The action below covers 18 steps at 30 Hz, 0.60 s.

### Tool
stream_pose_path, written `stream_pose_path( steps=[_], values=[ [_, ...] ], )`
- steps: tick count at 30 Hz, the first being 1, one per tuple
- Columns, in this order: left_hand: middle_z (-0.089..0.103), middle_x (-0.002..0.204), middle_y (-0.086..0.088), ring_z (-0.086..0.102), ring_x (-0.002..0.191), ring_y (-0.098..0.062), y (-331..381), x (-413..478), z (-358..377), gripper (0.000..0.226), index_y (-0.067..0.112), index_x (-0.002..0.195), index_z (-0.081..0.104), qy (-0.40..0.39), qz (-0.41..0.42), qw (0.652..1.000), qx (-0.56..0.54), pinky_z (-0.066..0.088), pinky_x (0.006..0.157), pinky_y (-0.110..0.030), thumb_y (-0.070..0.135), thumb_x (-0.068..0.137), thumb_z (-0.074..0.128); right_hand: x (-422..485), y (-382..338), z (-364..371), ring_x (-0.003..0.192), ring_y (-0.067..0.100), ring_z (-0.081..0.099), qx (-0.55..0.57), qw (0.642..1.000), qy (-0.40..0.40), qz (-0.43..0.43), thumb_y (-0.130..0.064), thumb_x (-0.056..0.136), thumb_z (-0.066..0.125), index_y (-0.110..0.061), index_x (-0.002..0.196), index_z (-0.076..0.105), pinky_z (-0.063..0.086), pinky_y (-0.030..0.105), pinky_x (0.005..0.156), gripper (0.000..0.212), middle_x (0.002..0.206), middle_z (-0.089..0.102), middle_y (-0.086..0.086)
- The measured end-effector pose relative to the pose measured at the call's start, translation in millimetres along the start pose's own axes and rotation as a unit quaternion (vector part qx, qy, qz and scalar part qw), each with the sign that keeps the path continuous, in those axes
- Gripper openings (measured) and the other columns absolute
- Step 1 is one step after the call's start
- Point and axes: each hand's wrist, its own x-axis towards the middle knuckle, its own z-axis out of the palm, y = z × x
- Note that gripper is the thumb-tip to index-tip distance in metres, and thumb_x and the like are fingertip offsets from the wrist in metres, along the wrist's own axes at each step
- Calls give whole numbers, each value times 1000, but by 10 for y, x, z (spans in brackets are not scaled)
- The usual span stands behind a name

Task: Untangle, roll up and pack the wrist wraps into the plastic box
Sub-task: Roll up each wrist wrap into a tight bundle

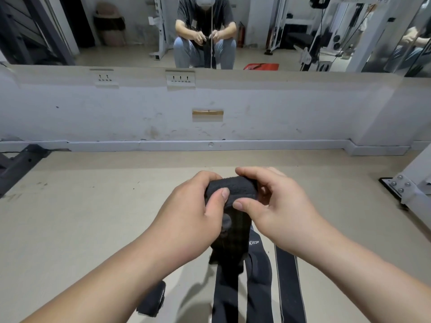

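A black wrist wrap [233, 190] is held up in front of me, its top end partly rolled. My left hand [196, 210] grips the roll's left side with the thumb pressed on its front. On the right side my right hand [272, 201] pinches it between thumb and fingers. The rest of the wrap hangs down towards the floor. Below it, more black wraps [258, 278] lie stretched out, one with white lettering, and a separate black strap [289, 283] lies to their right. A rolled black wrap [152, 299] sits on the floor at lower left. No plastic box is in view.
Beige floor [93, 217] spreads out ahead to a low white wall [210, 108] with sockets. A mirror [279, 31] above it reflects a seated person and gym machines. A dark metal frame [21, 164] stands at left, and a white bolted machine base [405, 183] at right.
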Motion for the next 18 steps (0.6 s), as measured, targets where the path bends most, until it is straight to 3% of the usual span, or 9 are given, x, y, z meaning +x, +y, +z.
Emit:
stream_pose_path(
  steps=[2, 5, 8, 10, 12, 14, 16, 17, 18],
  values=[
    [75, 87, 10, 67, 66, -3, 1, 6, -27, 25, 37, 130, 58, -2, -6, 1000, -18, 54, 66, -23, 38, 105, 55, 8, 22, 4, 93, -13, 53, -38, 999, -9, -26, -18, 94, 76, -29, 141, 62, 35, 1, 84, 50, 108, 56, -21],
    [72, 103, 15, 68, 81, 3, 10, -12, -66, 41, 39, 146, 48, -51, -23, 997, -47, 48, 71, -13, 35, 106, 55, 23, 37, -32, 99, -9, 54, -60, 997, -17, -42, -19, 98, 70, -30, 131, 64, 36, 3, 84, 36, 107, 55, -20],
    [75, 99, 6, 70, 87, -7, 4, -24, -115, 43, 41, 146, 47, -80, -15, 996, -42, 58, 86, -30, 38, 104, 58, 35, 70, -61, 91, -6, 52, -90, 993, -40, -66, -24, 100, 66, -31, 116, 62, 38, 10, 77, 18, 98, 51, -20],
    [71, 80, 2, 66, 71, -10, -6, -3, -151, 31, 42, 135, 54, -78, -9, 996, -32, 57, 75, -29, 40, 104, 58, 32, 101, -62, 93, 1, 50, -114, 989, -37, -86, -34, 100, 63, -36, 111, 59, 42, 22, 79, 12, 98, 45, -20],
    [71, 84, -7, 64, 72, -21, 15, 1, -192, 19, 40, 123, 61, -88, -4, 995, -35, 56, 73, -37, 40, 105, 57, 37, 113, -82, 101, 5, 47, -126, 987, -36, -98, -41, 98, 62, -38, 106, 58, 43, 24, 81, 9, 100, 39, -20],
    [73, 89, -4, 65, 75, -22, 44, -2, -220, 14, 35, 116, 67, -101, 4, 992, -80, 56, 73, -39, 36, 107, 56, 37, 102, -109, 97, 6, 52, -70, 993, -55, -78, -37, 98, 66, -35, 101, 61, 42, 21, 77, 6, 100, 46, -19],
    [74, 87, 9, 65, 75, -5, 71, -21, -223, 17, 29, 113, 71, -107, -3, 985, -135, 52, 70, -23, 29, 108, 55, 32, 93, -124, 81, 13, 60, 61, 993, -95, -25, -30, 100, 68, -30, 98, 65, 46, 34, 70, 4, 90, 62, -10],
    [74, 88, 12, 65, 77, -1, 75, -24, -216, 17, 28, 114, 71, -101, -6, 984, -146, 50, 71, -19, 27, 107, 56, 26, 78, -121, 80, 23, 63, 110, 989, -100, -7, -26, 101, 69, -27, 99, 67, 48, 42, 71, 3, 89, 68, 0],
    [74, 91, 12, 66, 78, 0, 71, -24, -198, 17, 29, 118, 70, -85, -7, 986, -146, 50, 72, -18, 28, 106, 59, 20, 66, -111, 84, 27, 67, 140, 986, -92, -1, -20, 101, 69, -25, 101, 70, 52, 41, 74, 6, 91, 73, 4]
  ],
)
